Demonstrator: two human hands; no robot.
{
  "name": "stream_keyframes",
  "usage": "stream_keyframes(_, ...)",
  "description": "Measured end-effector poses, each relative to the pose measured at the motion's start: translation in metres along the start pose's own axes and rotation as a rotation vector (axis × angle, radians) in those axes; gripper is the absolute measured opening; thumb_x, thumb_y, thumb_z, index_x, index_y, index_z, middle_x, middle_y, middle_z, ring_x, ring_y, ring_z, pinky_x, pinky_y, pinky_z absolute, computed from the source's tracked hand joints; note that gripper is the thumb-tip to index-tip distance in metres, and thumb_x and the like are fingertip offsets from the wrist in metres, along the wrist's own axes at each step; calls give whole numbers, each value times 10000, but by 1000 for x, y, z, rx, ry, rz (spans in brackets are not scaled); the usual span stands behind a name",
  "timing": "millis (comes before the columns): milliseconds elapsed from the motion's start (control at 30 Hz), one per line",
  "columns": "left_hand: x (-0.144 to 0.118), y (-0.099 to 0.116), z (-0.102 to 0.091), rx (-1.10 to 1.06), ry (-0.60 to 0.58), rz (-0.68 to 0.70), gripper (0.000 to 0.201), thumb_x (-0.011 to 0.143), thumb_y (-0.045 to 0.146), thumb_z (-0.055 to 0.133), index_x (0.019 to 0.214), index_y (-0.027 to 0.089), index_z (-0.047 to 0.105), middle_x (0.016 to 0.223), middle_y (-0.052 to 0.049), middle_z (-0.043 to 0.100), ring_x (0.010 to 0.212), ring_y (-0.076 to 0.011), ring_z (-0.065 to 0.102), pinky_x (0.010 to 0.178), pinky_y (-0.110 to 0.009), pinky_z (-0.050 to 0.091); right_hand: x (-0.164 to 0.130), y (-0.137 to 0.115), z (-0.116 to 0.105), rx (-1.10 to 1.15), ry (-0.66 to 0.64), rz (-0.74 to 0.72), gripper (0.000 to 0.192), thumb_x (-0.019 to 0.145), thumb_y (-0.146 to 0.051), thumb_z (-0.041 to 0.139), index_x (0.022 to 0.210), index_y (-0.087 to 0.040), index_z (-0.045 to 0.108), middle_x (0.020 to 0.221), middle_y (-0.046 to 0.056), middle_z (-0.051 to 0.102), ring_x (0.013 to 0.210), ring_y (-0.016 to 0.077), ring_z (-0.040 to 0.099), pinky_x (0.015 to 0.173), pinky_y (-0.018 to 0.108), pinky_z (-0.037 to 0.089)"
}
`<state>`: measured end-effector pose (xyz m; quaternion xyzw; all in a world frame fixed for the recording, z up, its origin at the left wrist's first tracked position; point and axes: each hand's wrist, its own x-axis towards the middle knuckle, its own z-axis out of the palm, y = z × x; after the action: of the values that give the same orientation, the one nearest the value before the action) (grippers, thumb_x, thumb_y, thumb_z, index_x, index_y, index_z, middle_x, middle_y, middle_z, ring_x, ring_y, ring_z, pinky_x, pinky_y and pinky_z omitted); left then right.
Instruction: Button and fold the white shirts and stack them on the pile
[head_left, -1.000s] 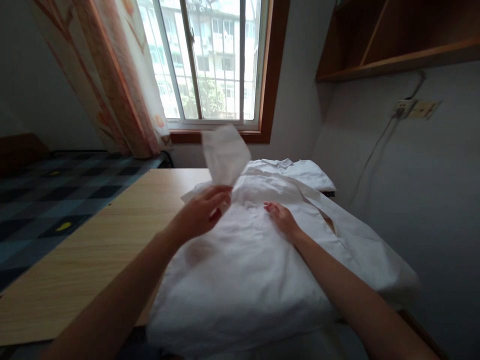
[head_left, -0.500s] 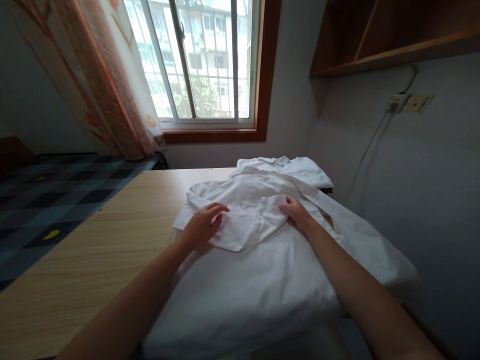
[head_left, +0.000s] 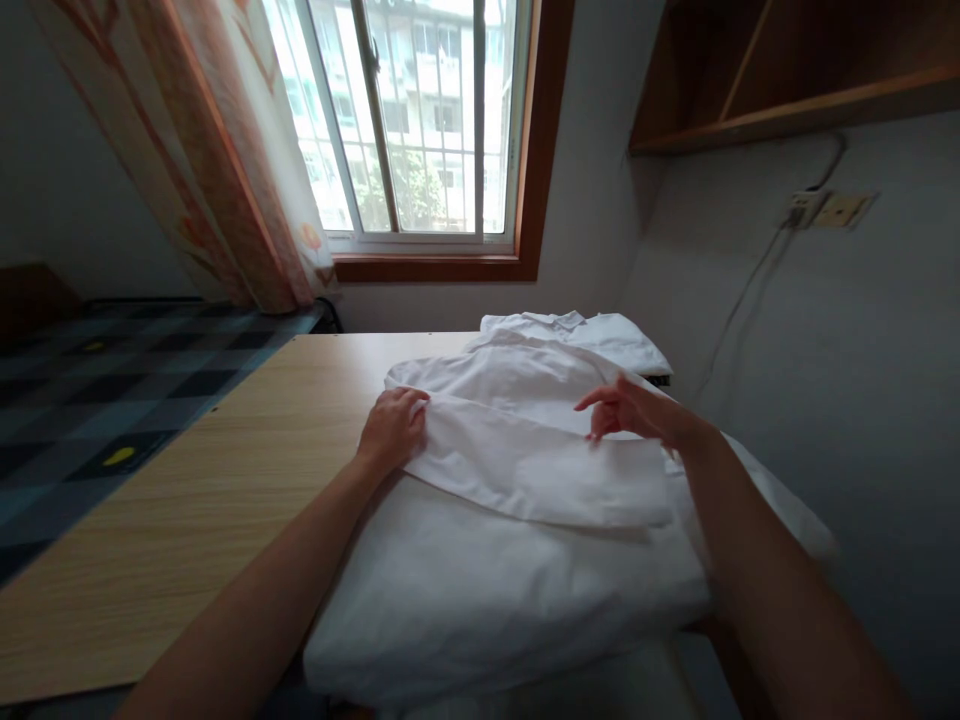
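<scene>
Now both hands on a white cotton garment [head_left: 517,540], mid-frame.
Left hand [head_left: 392,428] presses its folded sleeve [head_left: 540,470] flat, fingers released; right hand [head_left: 637,410] hovers, fingers loosely curled, on the pale wooden counter [head_left: 187,500].

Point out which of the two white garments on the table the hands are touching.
The near white garment, spread across the table's front: the left hand presses its folded sleeve. The far garment lies untouched by the wall.

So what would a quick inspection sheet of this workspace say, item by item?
Surface: light wooden table, garment on its right part.
Job's things: white garment, its sleeve laid across the body.
Clutter: second white garment behind.
Hands: left hand flat on the sleeve's left end; right hand raised just above the cloth, fingers loose.
Cables: cord hanging from the wall socket.
Surroundings: window, curtain, wooden shelf, checked bedcover.
</scene>
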<state>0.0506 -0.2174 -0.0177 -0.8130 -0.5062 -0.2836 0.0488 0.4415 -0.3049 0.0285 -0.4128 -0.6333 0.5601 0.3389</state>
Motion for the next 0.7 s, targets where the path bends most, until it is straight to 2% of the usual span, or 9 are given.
stream_keyframes(100,0,-1,3,8,-16,1,286,851,216,474,1055,168,669,1095,-105,671,1071,-273,571,1016,-411,435,10,9,2,-353,157,127,578,860,-684,479,1077,-187,679,997,104,707,902,229,651,819,336,500)
stream_keyframes(167,-1,-2,5,4,-35,4,296,855,221,475,1074,158,665,1105,-113,667,1087,-274,570,1028,-410,431,23,15,13,-648,217,183,456,843,-601,578,1006,-195,703,1013,94,715,878,219,641,771,295,475)
stream_keyframes(267,-1,-2,6,8,-49,9,311,862,226,475,1105,157,655,1128,-111,660,1102,-270,566,1043,-407,423,40,19,39,-943,240,244,381,892,-526,541,920,-184,708,939,83,725,798,199,631,695,272,425)
stream_keyframes(400,-2,-2,5,21,-39,5,319,868,220,468,1119,156,653,1145,-108,655,1123,-266,558,1053,-400,417,55,22,78,-1175,328,225,370,927,-498,501,990,-171,663,1008,111,711,865,225,635,701,282,393)
stream_keyframes(533,-2,-1,5,45,-44,9,337,872,215,453,1137,161,654,1149,-100,662,1127,-261,557,1055,-389,415,64,30,100,-1285,292,187,323,959,-417,467,903,-166,664,1016,132,699,918,227,624,742,284,375)
stream_keyframes(633,-4,0,10,128,-18,-55,420,892,223,421,1259,111,591,1285,-142,610,1233,-270,508,1104,-392,363,65,30,100,-1181,347,93,344,977,-367,424,788,-170,634,922,99,693,832,180,604,689,258,349)
stream_keyframes(700,-6,-1,15,222,32,-175,513,922,257,381,1370,24,476,1432,-212,484,1346,-298,417,1142,-416,304,62,26,92,-1066,387,56,375,987,-364,387,750,-174,606,825,65,680,743,153,582,637,247,326)
